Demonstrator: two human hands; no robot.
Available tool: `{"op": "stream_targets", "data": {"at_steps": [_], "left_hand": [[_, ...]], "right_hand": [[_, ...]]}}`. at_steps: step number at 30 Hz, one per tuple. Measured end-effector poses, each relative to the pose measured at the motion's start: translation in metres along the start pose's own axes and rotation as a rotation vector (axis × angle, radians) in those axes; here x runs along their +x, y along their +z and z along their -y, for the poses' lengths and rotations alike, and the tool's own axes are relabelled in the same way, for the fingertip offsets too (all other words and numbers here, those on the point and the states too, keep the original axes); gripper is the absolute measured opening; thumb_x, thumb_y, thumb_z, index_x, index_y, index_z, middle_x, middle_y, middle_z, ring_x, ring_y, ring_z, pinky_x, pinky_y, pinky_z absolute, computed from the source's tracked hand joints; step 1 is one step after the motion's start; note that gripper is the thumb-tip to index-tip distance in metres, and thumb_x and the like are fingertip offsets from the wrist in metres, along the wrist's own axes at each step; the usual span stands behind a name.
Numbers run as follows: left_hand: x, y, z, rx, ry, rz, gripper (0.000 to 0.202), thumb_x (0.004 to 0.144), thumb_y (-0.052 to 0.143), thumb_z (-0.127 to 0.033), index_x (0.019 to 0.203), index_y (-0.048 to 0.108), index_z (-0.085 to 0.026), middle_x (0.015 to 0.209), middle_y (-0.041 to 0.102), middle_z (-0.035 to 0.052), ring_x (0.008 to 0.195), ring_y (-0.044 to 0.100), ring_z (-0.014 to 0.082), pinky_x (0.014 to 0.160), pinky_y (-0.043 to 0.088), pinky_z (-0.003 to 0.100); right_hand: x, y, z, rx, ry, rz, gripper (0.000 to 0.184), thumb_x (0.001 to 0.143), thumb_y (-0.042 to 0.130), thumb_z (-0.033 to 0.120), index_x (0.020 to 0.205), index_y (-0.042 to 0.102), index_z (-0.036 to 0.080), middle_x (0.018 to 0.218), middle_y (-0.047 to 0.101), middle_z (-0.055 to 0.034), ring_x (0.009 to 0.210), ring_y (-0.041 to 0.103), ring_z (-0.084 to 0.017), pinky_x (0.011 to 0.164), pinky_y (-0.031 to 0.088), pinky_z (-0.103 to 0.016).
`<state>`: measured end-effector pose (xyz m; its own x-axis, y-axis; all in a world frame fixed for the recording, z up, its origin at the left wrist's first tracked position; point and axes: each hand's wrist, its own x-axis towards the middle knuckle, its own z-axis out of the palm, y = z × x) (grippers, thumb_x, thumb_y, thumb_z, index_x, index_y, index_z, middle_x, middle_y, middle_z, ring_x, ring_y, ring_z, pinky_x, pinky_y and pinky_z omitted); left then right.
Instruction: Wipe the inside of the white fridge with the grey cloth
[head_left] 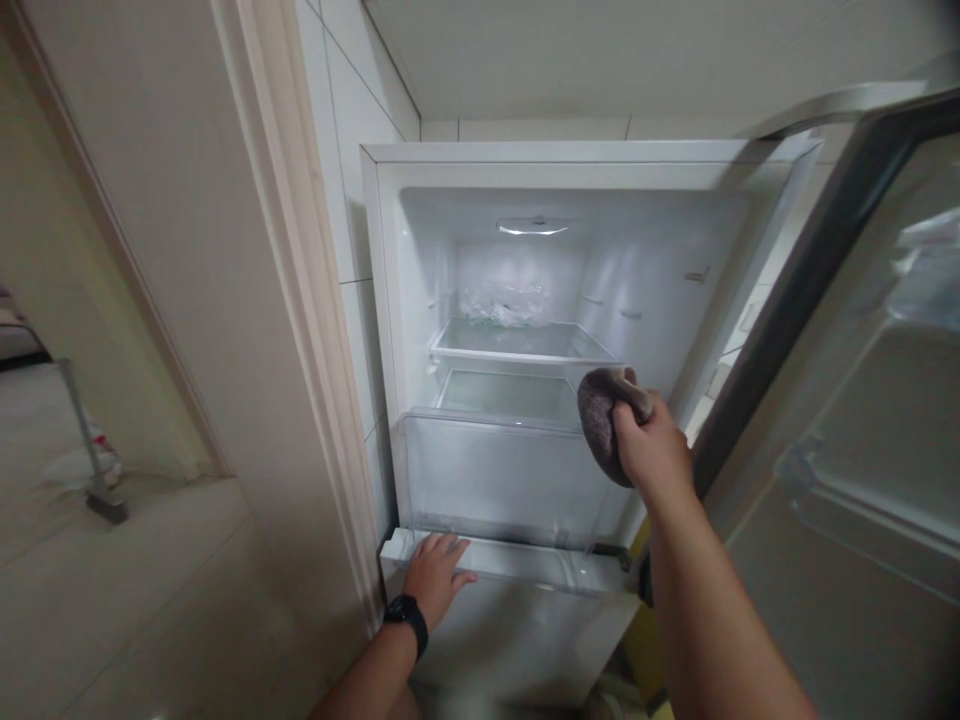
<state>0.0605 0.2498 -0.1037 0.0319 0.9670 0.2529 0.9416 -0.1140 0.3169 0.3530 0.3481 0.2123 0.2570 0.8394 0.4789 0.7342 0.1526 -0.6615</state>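
Note:
In front of me the upper compartment of a white refrigerator (570, 155) stands open and lit. My right hand (656, 445) is closed around a bunched grey-brown cloth (602, 420), held before the right end of the shelves. My left hand (437, 585), with a black watch on the wrist, rests with fingers apart on the top edge of the lower door (517, 630). Just above it is a clear drawer (495, 475). A glass shelf (525, 340) carries a crumpled clear plastic bag (510, 302) at the back.
The swung-open refrigerator door (847, 460), with clear door bins, fills the right side. A door frame (292, 300) and tiled wall stand close at left. Beyond the frame, a broom-like tool (101, 495) touches the floor beside a white plastic bag (75, 465).

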Motion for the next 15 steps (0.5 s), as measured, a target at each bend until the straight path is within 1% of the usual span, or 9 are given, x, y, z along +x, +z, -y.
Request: {"op": "stream_targets", "data": {"at_steps": [2,5,7,9,11,12,15], "left_hand": [[0.000,0.000,-0.001,0.005,0.001,-0.006,0.056,0.088,0.073,-0.054,0.139,0.062,-0.032,0.134,0.066,0.0044,0.122,0.054,0.0308,0.106,0.043,0.045],[-0.001,-0.001,-0.002,0.013,0.003,-0.012,0.055,0.088,0.072,-0.053,0.138,0.063,-0.032,0.134,0.066,0.0045,0.121,0.054,0.0308,0.106,0.044,0.046],[-0.001,-0.001,-0.002,0.017,0.005,-0.013,0.054,0.089,0.071,-0.053,0.138,0.063,-0.031,0.135,0.066,0.0053,0.122,0.054,0.0315,0.106,0.044,0.046],[-0.001,-0.001,-0.002,0.019,0.007,-0.014,0.052,0.090,0.070,-0.052,0.138,0.063,-0.032,0.135,0.065,0.0058,0.122,0.054,0.0320,0.106,0.044,0.047],[-0.002,-0.001,-0.002,0.020,0.008,-0.018,0.052,0.091,0.070,-0.052,0.138,0.063,-0.032,0.135,0.066,0.0058,0.122,0.054,0.0320,0.105,0.044,0.047],[-0.002,-0.001,-0.002,0.020,0.009,-0.020,0.052,0.091,0.070,-0.052,0.138,0.063,-0.032,0.135,0.066,0.0056,0.121,0.055,0.0319,0.105,0.044,0.047],[-0.002,-0.001,-0.001,0.020,0.014,-0.026,0.053,0.090,0.070,-0.052,0.138,0.063,-0.031,0.134,0.066,0.0056,0.121,0.054,0.0318,0.105,0.044,0.046]], "right_hand": [[-0.014,0.006,-0.010,0.213,0.014,-0.136,0.050,0.090,0.046,0.055,0.127,0.063,0.027,0.112,0.073,-0.0096,0.102,0.066,-0.029,0.087,0.050,-0.039],[-0.014,0.019,-0.023,0.503,0.008,-0.248,0.049,0.087,0.049,0.051,0.121,0.066,0.020,0.115,0.072,-0.0096,0.107,0.065,-0.026,0.095,0.050,-0.038],[-0.006,0.029,-0.032,0.715,0.087,-0.296,0.050,0.085,0.051,0.052,0.119,0.067,0.018,0.117,0.071,-0.0095,0.109,0.065,-0.025,0.096,0.051,-0.037],[-0.002,0.039,-0.044,0.906,0.238,-0.318,0.052,0.082,0.054,0.053,0.117,0.067,0.017,0.116,0.070,-0.0079,0.105,0.065,-0.023,0.091,0.053,-0.035],[-0.004,0.049,-0.058,1.003,0.368,-0.302,0.053,0.081,0.054,0.053,0.117,0.067,0.017,0.110,0.070,-0.0064,0.097,0.066,-0.021,0.081,0.055,-0.033],[-0.008,0.054,-0.066,1.009,0.405,-0.286,0.053,0.081,0.053,0.053,0.117,0.066,0.016,0.106,0.070,-0.0059,0.092,0.066,-0.020,0.076,0.055,-0.032],[-0.027,0.069,-0.088,0.933,0.407,-0.247,0.054,0.084,0.046,0.054,0.116,0.065,0.015,0.095,0.068,-0.0055,0.081,0.065,-0.019,0.065,0.055,-0.031]]}}
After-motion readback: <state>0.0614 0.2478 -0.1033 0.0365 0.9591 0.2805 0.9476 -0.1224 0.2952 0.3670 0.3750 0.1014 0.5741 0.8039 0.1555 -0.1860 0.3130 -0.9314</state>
